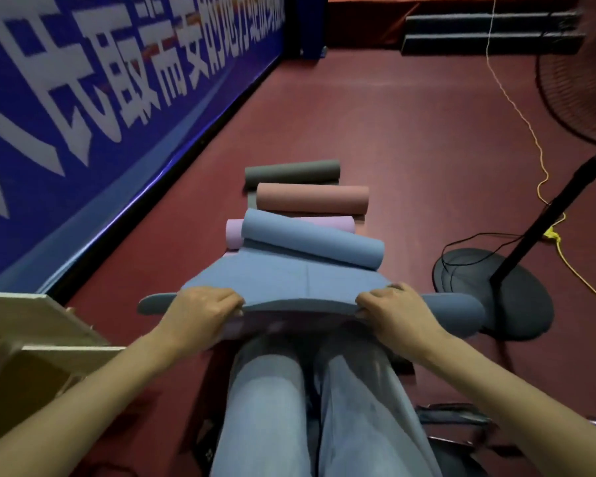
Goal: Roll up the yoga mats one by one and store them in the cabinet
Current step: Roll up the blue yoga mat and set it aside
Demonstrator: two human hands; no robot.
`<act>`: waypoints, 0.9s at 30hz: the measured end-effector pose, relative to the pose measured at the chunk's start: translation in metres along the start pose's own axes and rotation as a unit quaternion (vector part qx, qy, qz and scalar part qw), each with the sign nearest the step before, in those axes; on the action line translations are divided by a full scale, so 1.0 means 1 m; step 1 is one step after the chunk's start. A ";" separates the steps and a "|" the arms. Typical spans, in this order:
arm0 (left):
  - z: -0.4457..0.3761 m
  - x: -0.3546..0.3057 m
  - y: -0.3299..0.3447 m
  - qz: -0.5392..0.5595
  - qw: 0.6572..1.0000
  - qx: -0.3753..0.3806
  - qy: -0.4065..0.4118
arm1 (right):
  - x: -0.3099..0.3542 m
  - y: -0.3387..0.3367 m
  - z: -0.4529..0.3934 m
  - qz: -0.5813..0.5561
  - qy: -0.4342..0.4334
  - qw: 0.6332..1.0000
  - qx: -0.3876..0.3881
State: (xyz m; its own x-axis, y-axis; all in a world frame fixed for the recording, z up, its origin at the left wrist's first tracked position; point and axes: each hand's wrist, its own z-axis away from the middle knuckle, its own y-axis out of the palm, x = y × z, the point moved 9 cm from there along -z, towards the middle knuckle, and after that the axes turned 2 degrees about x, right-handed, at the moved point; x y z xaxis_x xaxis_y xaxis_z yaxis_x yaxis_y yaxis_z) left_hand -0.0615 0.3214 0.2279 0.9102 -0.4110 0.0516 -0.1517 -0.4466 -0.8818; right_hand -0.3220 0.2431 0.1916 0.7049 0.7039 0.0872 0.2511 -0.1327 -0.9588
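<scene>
Both arms are reaching forward over the person's knees, wrists level, backs of the hands facing up. The left hand [200,309] is gripping the near edge of the blue mat [289,277], fingers curled under it, and the right hand [394,309] is gripping the same edge a little apart, fingers curled likewise. The blue mat is lying on the red floor [410,149] just ahead of the knees, its near edge lifting and bowing between the hands, its far end sitting in a loose roll. Four mats are showing in all: beyond the blue one, a purple mat [233,234] is peeking from behind its roll, then a pink mat [312,197], then a grey mat [291,172] farthest off. One fan [496,290] is standing right of the blue mat, and one wooden cabinet [35,325] is sitting to its left.
</scene>
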 end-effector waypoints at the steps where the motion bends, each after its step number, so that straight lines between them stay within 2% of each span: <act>1: 0.010 -0.012 -0.019 0.011 1.000 -0.022 0.004 | 0.007 -0.013 0.017 -0.040 -0.012 0.999 -0.018; 3: 0.033 -0.016 -0.043 0.034 0.998 -0.058 -0.020 | 0.007 -0.026 0.049 -0.183 0.007 0.983 -0.024; 5: 0.060 0.002 -0.024 0.127 0.985 -0.009 -0.120 | 0.003 -0.012 0.063 -0.284 0.051 0.957 0.029; 7: 0.087 0.010 0.022 0.203 0.951 0.104 -0.211 | 0.008 0.021 0.070 -0.262 0.053 0.957 0.108; 9: 0.107 0.000 0.057 0.206 0.938 0.165 -0.226 | 0.015 0.047 0.078 -0.254 0.043 0.953 0.160; 11: 0.119 -0.004 0.065 0.212 0.926 0.176 -0.259 | 0.021 0.049 0.085 -0.259 0.019 0.954 0.146; 13: 0.136 -0.007 0.070 0.210 0.915 0.177 -0.297 | 0.032 0.042 0.094 -0.215 -0.037 0.972 0.087; 16: 0.143 -0.027 0.069 0.195 0.935 0.151 -0.256 | 0.050 0.034 0.100 -0.075 -0.080 0.994 0.021; 20: 0.130 -0.061 0.055 0.132 0.973 0.109 -0.153 | 0.064 0.029 0.109 -0.010 -0.082 0.996 0.027; 24: 0.135 -0.061 0.056 0.167 0.963 0.105 -0.183 | 0.063 0.035 0.112 0.007 -0.042 0.996 0.072; 27: 0.144 -0.061 0.056 0.203 0.955 0.101 -0.193 | 0.064 0.036 0.109 0.016 -0.015 0.998 0.057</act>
State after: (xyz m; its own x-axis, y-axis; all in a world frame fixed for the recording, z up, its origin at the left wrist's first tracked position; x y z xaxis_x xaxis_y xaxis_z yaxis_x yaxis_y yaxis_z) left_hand -0.0697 0.4360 0.1083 0.8727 -0.1757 -0.4556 -0.4797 -0.1341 -0.8671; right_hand -0.3401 0.3590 0.1329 0.6904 0.7217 0.0497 0.1509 -0.0765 -0.9856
